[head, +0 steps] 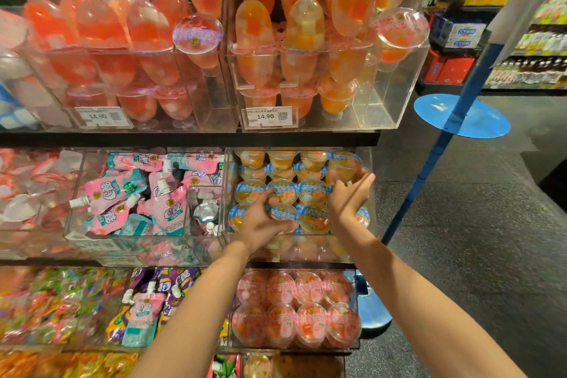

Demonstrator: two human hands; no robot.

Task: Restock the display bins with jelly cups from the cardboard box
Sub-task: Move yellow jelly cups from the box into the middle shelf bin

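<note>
Jelly cups (313, 193) sit lid-up in neat rows in the bin (228, 193) so the labels face shoppers. Our left hand (264, 221) curls round one cup at the bin's front, nudging it into line; right hand (349, 196), fingers relaxed and spread, steadies the right-side row. Can't spot the box.

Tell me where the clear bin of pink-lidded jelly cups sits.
In the head view, the clear bin of pink-lidded jelly cups sits low and centre-right, directly below the blue-lidded orange jelly cup bin where both hands work.
</note>
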